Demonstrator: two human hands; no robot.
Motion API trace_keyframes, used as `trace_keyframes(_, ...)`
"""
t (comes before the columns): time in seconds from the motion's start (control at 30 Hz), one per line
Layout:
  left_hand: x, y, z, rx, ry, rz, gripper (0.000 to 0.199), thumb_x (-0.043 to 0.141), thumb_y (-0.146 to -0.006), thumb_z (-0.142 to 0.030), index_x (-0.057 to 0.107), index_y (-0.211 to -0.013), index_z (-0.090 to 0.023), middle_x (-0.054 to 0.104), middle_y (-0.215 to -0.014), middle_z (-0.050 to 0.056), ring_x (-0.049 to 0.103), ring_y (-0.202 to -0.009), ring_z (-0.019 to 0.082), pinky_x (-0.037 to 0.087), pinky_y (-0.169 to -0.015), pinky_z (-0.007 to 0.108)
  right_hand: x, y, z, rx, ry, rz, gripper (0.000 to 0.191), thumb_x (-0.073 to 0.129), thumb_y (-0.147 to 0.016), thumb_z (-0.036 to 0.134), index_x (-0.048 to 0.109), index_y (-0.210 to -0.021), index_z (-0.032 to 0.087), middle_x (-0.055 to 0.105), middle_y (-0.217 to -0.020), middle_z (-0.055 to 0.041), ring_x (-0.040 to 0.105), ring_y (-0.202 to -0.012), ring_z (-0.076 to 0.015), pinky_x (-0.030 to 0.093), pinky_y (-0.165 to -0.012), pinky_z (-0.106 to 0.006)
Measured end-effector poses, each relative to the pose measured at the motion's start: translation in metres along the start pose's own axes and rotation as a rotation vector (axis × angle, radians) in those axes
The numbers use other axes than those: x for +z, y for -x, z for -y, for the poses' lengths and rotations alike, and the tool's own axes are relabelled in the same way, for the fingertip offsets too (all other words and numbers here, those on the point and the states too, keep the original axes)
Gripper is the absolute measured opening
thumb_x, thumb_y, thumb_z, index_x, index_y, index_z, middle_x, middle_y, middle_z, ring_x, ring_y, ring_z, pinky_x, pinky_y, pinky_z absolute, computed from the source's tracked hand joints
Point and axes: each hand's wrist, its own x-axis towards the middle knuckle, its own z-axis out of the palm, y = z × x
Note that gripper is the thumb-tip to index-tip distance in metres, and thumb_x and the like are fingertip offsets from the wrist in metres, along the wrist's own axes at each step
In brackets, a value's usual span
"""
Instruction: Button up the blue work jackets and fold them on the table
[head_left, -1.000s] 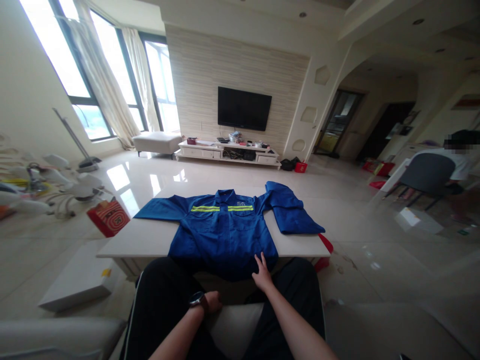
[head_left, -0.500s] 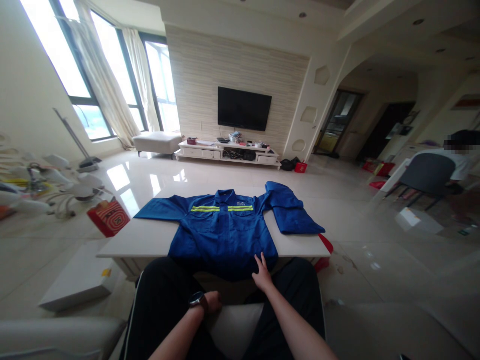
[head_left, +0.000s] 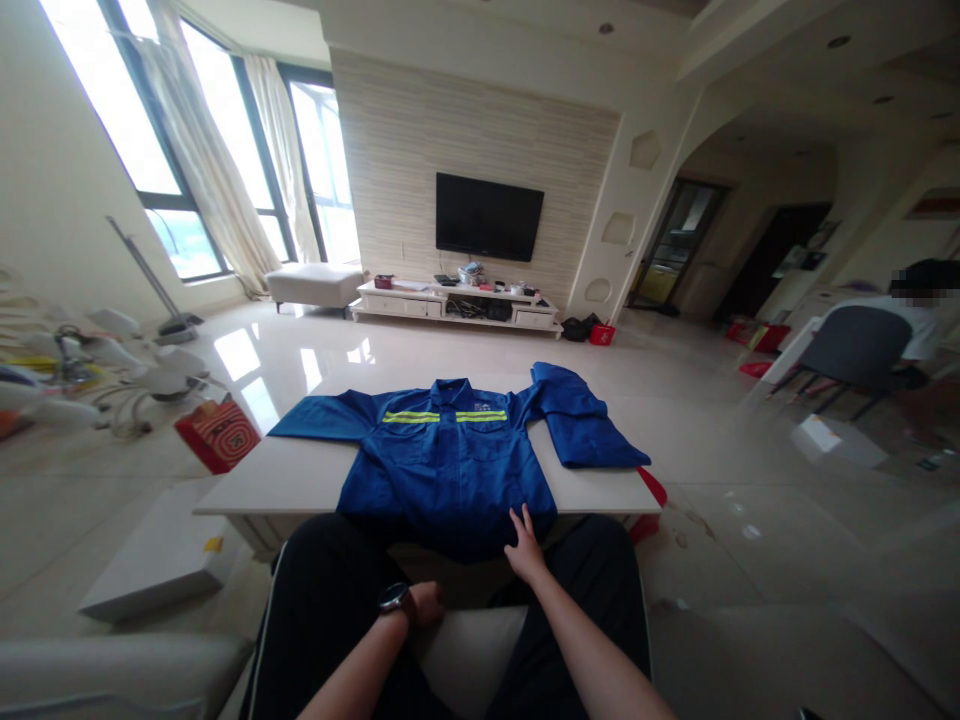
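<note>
A blue long-sleeved jacket (head_left: 450, 470) with yellow reflective stripes lies front side up on a white table (head_left: 274, 475). Its collar points away from me and its lower edge hangs over the near edge. One sleeve stretches out to the left; on the right the other sleeve is bent over. My right hand (head_left: 525, 550) rests at the jacket's lower right edge, fingers spread. Near my left thigh, my left hand (head_left: 427, 605) is curled, below the jacket and apart from it, with a watch on the wrist. Whether it holds anything is hidden.
A red patterned bag (head_left: 217, 437) stands left of the table, with a white box (head_left: 154, 560) nearer me. Part of a red object (head_left: 654, 490) shows by the table's right end. Far right, a person (head_left: 926, 310) sits by a dark chair (head_left: 859, 340).
</note>
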Motion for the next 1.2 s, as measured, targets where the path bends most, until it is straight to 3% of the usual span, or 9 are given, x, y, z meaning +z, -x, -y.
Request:
trace_keyframes(0.27,0.0014,-0.0048,0.0010,-0.016,-0.007,0.022,0.041,0.063,-0.077,-0.022,0.079,-0.114,-0.018,0.077,-0.121,0.012,0.071,-0.113,0.032,0.056,-0.090,0.033,0.0001,-0.0015,-0.0018,0.004,-0.001,0.009,0.091,0.057,-0.073,0.004,0.041,-0.158,0.033,0.002,-0.175,-0.0028,0.037,-0.153,-0.0231,0.050,-0.108,-0.030)
trace_keyframes(1.2,0.0006,-0.0021,-0.0016,-0.024,-0.030,0.021,0.039,0.060,-0.082,-0.021,0.078,-0.117,-0.017,0.076,-0.122,0.013,0.072,-0.114,0.030,0.056,-0.092,0.033,-0.0014,0.0003,0.0013,0.015,0.016,0.018,0.091,0.054,-0.074,0.002,0.040,-0.159,0.030,0.001,-0.175,-0.0032,0.036,-0.153,-0.0230,0.049,-0.108,-0.028)
